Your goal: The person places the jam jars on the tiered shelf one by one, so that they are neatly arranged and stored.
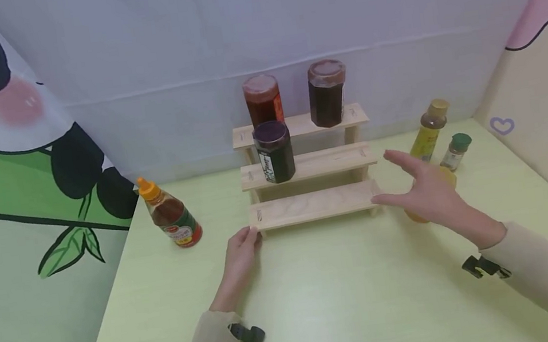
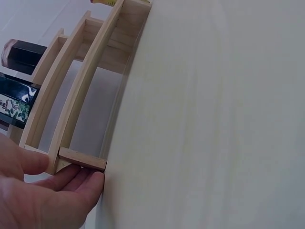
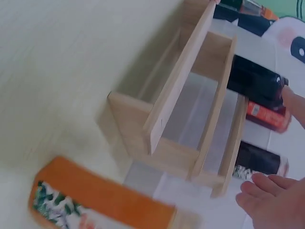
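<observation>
A three-step wooden rack (image 1: 315, 204) stands against the back wall. My left hand (image 1: 238, 259) grips its left end at the lowest step, thumb above and fingers against the side panel (image 2: 82, 159). Two dark jars occupy the rack: a reddish-brown jar (image 1: 263, 103) at top left and a darker jar (image 1: 326, 95) at top right. On the middle step, toward the left, sits a black jar (image 1: 276, 159) with a white label. Beside the rack's right end, my right hand (image 1: 435, 193) holds nothing, its thumb and fingers spread apart.
A sauce bottle (image 1: 172, 216) with an orange nozzle cap stands left of the rack. On the right are a yellow-labelled bottle (image 1: 427, 133), a green-capped shaker (image 1: 456, 151) and an orange bottle (image 3: 100, 195), partly hidden behind my right hand in the head view.
</observation>
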Action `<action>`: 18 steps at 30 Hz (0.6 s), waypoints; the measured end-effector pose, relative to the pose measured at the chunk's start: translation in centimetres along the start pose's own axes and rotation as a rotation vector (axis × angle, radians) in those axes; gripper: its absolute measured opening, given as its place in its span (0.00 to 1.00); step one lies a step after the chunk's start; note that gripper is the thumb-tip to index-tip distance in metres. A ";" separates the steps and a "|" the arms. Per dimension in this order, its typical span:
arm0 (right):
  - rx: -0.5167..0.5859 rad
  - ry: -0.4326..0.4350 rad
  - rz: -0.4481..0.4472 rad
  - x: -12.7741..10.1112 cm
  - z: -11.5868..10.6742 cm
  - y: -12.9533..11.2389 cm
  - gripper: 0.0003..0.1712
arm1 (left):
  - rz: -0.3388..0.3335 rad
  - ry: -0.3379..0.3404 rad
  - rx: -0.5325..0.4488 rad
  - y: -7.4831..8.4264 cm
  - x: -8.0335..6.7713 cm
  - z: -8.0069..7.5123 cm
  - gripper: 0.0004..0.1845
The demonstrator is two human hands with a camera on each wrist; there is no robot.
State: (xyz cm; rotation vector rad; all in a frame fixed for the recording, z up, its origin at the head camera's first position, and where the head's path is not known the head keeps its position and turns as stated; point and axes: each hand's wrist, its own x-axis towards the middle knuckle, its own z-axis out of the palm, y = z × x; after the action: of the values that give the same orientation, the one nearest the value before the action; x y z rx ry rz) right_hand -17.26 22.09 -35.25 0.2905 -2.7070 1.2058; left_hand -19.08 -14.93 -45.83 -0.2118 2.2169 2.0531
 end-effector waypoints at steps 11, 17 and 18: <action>-0.080 0.022 0.173 -2.5 -3.9 3.9 0.63 | 0.000 -0.002 -0.015 -0.3 -0.2 -0.1 0.20; -0.024 0.046 0.151 -3.8 -4.0 6.3 0.61 | 0.013 0.000 -0.004 0.0 -0.2 0.0 0.20; -0.011 0.052 0.152 -3.9 -4.0 6.7 0.61 | 0.014 0.000 -0.001 0.1 -0.2 0.0 0.20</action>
State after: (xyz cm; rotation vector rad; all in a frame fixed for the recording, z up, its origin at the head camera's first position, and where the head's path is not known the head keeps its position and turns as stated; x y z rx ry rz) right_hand -14.86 29.86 -38.27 0.0509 -2.7317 1.2181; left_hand -18.91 -14.88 -45.72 -0.1969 2.2240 2.0608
